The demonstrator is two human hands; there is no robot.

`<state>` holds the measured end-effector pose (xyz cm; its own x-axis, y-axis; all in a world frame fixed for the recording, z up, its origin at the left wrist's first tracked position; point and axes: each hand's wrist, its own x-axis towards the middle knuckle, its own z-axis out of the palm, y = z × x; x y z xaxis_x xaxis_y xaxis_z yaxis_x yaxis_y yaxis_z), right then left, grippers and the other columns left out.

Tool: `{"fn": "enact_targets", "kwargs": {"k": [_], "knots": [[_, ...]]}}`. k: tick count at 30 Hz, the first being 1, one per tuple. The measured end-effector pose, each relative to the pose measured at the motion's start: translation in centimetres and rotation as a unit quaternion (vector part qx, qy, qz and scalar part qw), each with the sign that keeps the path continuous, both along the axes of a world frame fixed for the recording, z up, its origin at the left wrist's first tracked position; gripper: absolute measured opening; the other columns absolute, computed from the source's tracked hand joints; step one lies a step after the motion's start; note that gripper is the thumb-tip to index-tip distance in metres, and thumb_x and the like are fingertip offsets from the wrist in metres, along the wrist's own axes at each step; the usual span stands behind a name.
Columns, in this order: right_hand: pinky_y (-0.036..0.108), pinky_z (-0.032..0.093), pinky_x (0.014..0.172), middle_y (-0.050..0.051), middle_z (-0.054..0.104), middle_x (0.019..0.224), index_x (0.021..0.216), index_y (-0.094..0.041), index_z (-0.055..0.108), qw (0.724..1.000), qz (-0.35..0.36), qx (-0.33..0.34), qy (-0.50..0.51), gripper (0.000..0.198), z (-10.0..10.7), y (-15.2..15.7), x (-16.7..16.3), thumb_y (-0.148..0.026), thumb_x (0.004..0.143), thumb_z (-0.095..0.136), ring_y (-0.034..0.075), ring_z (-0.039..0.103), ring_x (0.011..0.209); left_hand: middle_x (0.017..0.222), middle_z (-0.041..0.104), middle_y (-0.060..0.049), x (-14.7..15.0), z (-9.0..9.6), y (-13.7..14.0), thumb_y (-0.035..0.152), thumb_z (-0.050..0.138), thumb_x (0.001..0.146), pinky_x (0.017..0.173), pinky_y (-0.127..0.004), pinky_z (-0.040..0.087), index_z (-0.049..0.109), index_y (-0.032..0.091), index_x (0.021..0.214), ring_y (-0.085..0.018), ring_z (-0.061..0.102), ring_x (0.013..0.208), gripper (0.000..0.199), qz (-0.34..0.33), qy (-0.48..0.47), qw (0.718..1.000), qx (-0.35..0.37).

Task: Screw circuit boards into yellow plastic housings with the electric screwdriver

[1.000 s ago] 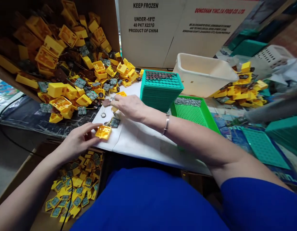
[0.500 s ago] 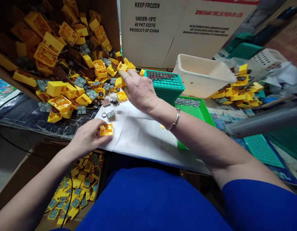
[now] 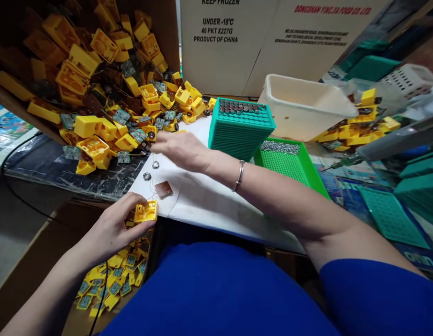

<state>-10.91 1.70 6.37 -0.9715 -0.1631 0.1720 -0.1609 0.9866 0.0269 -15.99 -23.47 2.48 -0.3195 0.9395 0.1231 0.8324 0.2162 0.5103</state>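
My left hand [image 3: 121, 221] grips a small yellow plastic casing [image 3: 146, 212] by its sides at the edge of the white work surface, hollow side up. Just beyond it lies a brown circuit board [image 3: 163, 189] with thin wires. Two small round black speakers [image 3: 147, 176] rest close by on the white sheet. Over the sheet, in front of the heap of yellow casings [image 3: 93, 147], is my right hand [image 3: 183, 151]. Its fingers stretch to the left, somewhat blurred, and nothing shows in them.
Stacked teal trays [image 3: 242, 128] stand behind my right hand, beside a white plastic tub [image 3: 307, 109]. A green tray [image 3: 288, 161] holds small metal parts. Below left is a carton with filled yellow casings [image 3: 114, 284]. A grey tool [image 3: 394, 137] reaches in from the right.
My right hand has come back from the yellow heap, toward the left and nearer to me. The casing in my left hand has shifted slightly closer; the brown board now lies beside it.
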Motion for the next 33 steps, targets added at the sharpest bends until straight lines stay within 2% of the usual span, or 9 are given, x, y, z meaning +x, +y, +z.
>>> {"fn": "enact_targets", "kwargs": {"k": [3,6,10,13,16,20,23,27,33], "knots": [[0.027,0.039,0.066,0.005,0.059,0.121,0.121,-0.028,0.060,0.988,0.142,0.012,-0.052,0.037,-2.0,-1.6,-0.5,-0.018,0.099,0.032,0.017,0.058,0.099,0.094,0.066,-0.005,0.1,-0.2,0.0,0.042,0.064,0.084,0.073,-0.029,0.051,0.058,0.021,0.098,-0.019,0.064,0.080,0.026,0.015,-0.017,1.000,0.016],[0.029,0.038,0.070,0.007,0.057,0.121,0.116,-0.025,0.062,0.986,0.157,0.016,-0.061,0.028,-3.5,-2.4,-1.5,-0.024,0.099,0.040,0.019,0.053,0.100,0.099,0.067,-0.006,0.1,-0.4,-0.3,0.040,0.067,0.082,0.073,-0.029,0.052,0.059,0.022,0.100,-0.020,0.065,0.085,0.027,0.016,-0.019,0.999,0.023],[0.029,0.038,0.077,0.010,0.059,0.116,0.102,-0.016,0.065,0.989,0.109,-0.040,-0.088,0.024,-3.3,-1.9,-2.1,-0.021,0.098,0.042,0.018,0.053,0.100,0.101,0.067,-0.006,0.1,-0.3,-0.2,0.036,0.066,0.083,0.068,-0.027,0.052,0.061,0.022,0.103,-0.019,0.065,0.082,0.025,0.008,-0.029,0.999,0.025],[0.026,0.039,0.083,0.009,0.064,0.110,0.107,-0.012,0.065,0.979,0.041,-0.184,-0.075,0.023,-1.4,-0.9,-0.7,-0.015,0.095,0.045,0.015,0.056,0.096,0.096,0.066,-0.005,0.5,0.3,1.1,0.039,0.067,0.083,0.067,-0.028,0.053,0.060,0.020,0.100,-0.018,0.065,0.079,0.026,0.040,-0.067,0.996,0.036],[0.024,0.041,0.078,0.003,0.067,0.091,0.113,-0.012,0.063,0.937,-0.049,-0.345,-0.015,0.026,0.8,0.4,2.4,-0.013,0.091,0.050,0.011,0.058,0.082,0.095,0.066,-0.004,1.2,0.9,3.5,0.044,0.068,0.081,0.059,-0.027,0.052,0.059,0.020,0.102,-0.015,0.062,0.071,0.034,0.081,-0.125,0.988,0.051],[0.023,0.041,0.065,-0.001,0.064,0.073,0.112,-0.011,0.059,0.880,-0.176,-0.438,-0.055,0.029,1.5,2.0,8.1,-0.015,0.083,0.058,0.010,0.057,0.067,0.095,0.066,-0.004,3.0,0.1,6.8,0.045,0.066,0.082,0.062,-0.029,0.052,0.058,0.020,0.104,-0.015,0.060,0.069,0.034,0.050,-0.138,0.987,0.064],[0.024,0.039,0.062,0.001,0.066,0.071,0.113,-0.011,0.057,0.868,-0.245,-0.404,-0.152,0.032,-0.3,2.5,12.0,-0.014,0.081,0.058,0.012,0.058,0.066,0.093,0.068,-0.005,4.8,-1.4,8.2,0.040,0.065,0.084,0.071,-0.034,0.052,0.058,0.020,0.105,-0.019,0.061,0.077,0.030,-0.024,-0.078,0.993,0.082],[0.028,0.036,0.064,0.006,0.070,0.080,0.115,-0.013,0.059,0.902,-0.313,-0.240,-0.176,0.031,-2.7,2.6,15.0,-0.026,0.087,0.057,0.018,0.061,0.075,0.100,0.069,-0.010,6.4,-2.8,8.6,0.033,0.063,0.086,0.081,-0.041,0.050,0.057,0.019,0.111,-0.025,0.060,0.093,0.029,-0.097,-0.017,0.992,0.083],[0.030,0.037,0.069,0.010,0.073,0.100,0.111,-0.017,0.065,0.928,-0.291,-0.160,-0.167,0.029,-3.2,2.0,15.7,-0.034,0.093,0.051,0.022,0.065,0.090,0.113,0.063,-0.013,6.5,-3.0,8.2,0.037,0.065,0.086,0.086,-0.043,0.047,0.048,0.017,0.129,-0.029,0.057,0.103,0.050,-0.096,0.055,0.990,0.084]]}}
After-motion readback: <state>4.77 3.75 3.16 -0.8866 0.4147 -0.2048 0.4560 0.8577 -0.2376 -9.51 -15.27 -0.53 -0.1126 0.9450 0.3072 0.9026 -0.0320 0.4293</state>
